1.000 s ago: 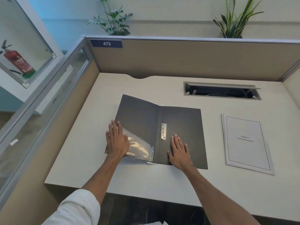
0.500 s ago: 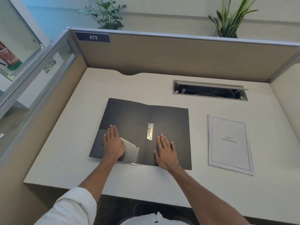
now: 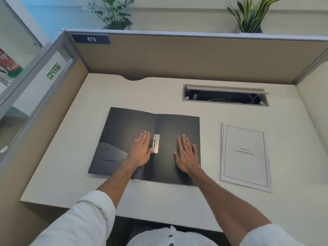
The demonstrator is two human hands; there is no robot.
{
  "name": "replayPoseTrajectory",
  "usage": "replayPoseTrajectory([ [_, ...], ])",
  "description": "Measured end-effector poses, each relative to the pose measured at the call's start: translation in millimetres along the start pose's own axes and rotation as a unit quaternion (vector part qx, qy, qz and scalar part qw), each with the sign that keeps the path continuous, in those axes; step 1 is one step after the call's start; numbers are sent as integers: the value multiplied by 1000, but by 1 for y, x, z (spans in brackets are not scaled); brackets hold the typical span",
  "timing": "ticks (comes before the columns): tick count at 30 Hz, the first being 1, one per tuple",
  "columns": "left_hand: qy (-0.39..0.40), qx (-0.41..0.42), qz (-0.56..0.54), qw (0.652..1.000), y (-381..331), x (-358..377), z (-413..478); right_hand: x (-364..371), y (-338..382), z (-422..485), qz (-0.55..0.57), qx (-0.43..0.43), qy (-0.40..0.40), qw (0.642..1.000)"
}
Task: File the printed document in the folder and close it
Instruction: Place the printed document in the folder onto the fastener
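From the head camera, three pieces of writing can be read. A dark blue nameplate [image 3: 91, 39] on the back partition [image 3: 177, 55] carries "473". A green sign [image 3: 53, 71] seen through the glass at the left reads "EXIT". The cover page of the printed document [image 3: 245, 157] has two small centred lines; the first looks like "Chapter" with a number, and the second is too blurred to make out with confidence.

One black folder [image 3: 147, 144] lies open and flat on the pale counter [image 3: 71, 157], its spine running away from the person. One metal clip [image 3: 156, 143] sits at the spine, and one pocket [image 3: 111, 157] covers the lower part of the left flap. The single stack of printed pages lies on the counter to the right of the folder, apart from it and untouched.

Two hands rest palm-down on the folder. The left hand [image 3: 141, 150] lies on the left flap, just beside the clip, its fingers together and stretched flat, holding nothing. The right hand [image 3: 186, 155] lies on the right flap with its fingers slightly spread and flat, also holding nothing.

One cable hatch [image 3: 225, 95] is set open into the counter behind the folder. Two potted plants [image 3: 113, 13] stand beyond the partition, and part of one red fire extinguisher [image 3: 8, 63] shows at the far left.
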State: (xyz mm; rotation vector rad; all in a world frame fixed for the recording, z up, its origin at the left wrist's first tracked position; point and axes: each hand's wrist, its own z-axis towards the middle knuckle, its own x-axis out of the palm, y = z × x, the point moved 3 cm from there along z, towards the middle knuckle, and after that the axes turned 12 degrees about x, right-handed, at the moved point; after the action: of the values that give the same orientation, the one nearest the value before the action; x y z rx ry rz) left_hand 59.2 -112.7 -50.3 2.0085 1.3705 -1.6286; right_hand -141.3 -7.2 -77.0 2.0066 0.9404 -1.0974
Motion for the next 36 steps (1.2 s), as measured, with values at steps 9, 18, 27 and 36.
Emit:
replayPoseTrajectory([
  [9, 50, 11, -7, 999, 11, 7, 15, 2, 4, 11, 24, 12, 56, 998],
  [18, 52, 6, -10, 999, 19, 17, 19, 6, 12, 12, 4, 30, 54, 998],
  [27, 55, 38, -62, 996, 26, 10, 18, 6, 13, 12, -3, 36, 56, 998],
  [36, 4, 132, -34, 991, 21, 5, 8, 8, 14, 11, 3, 42, 49, 998],
])
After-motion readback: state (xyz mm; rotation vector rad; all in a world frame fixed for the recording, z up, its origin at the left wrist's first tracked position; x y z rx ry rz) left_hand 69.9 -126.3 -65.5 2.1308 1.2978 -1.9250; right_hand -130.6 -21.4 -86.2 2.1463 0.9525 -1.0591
